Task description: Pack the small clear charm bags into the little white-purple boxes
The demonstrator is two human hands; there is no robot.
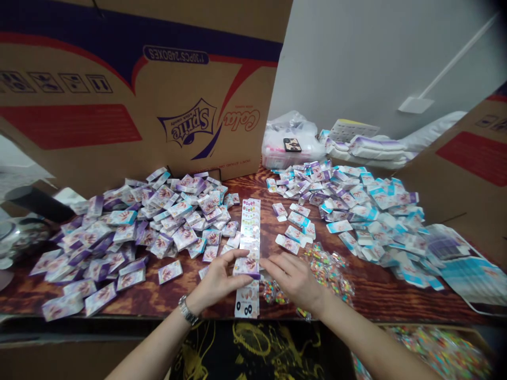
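My left hand [225,277] is closed round a small white and purple carton [246,265], its thumb along the near side and its fingers at the far side. My right hand [291,277] reaches in from the right with fingers stretched out, their tips at the carton's right end. Whether they press on it I cannot tell, and the thumb is mostly hidden. Under the carton lies a stack of long printed sticker strips [247,301]. Small clear packets of colourful candy [328,269] lie beside and partly behind my right hand.
A heap of closed cartons [158,216] covers the left of the wood-patterned table [158,303]. At right lie many cartons [368,211], several with open flaps, and flat printed sheets [467,269]. Big cardboard boxes [130,116] stand behind. More candy packets [439,351] fill a box below.
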